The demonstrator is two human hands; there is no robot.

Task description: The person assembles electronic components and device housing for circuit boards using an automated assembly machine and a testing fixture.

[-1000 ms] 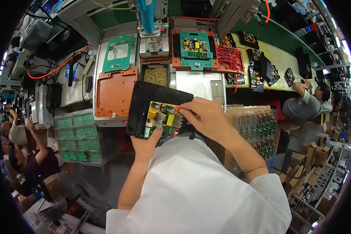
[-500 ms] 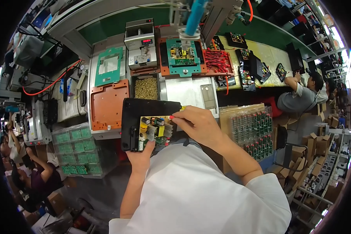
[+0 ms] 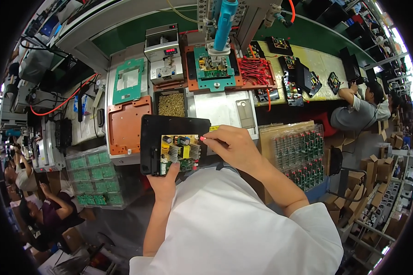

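Note:
My left hand (image 3: 164, 183) grips a black plastic housing (image 3: 153, 133) by its near edge, the thumb lying over the edge of a circuit board. That circuit board (image 3: 184, 160) sits in the housing and carries silver heat sinks, capacitors and a yellow transformer. At the board's upper right corner my right hand (image 3: 236, 147) pinches a small red piece (image 3: 202, 138) between thumb and forefinger. Whether the piece is attached to the board is too small to make out. The housing is held in front of my body, above the bench's near edge.
Beyond the housing are a bin of brass-coloured screws (image 3: 171, 105), an orange fixture (image 3: 129, 126) and a screw feeder (image 3: 164, 68). A blue powered driver (image 3: 225, 25) hangs over a green fixture (image 3: 211, 84). Red wires (image 3: 257, 72) fill a tray. Clear trays of green boards (image 3: 94, 174) stand left.
The blue driver sits slightly lower over the green fixture. My hands and the housing keep nearly the same pose, with the view shifted a little.

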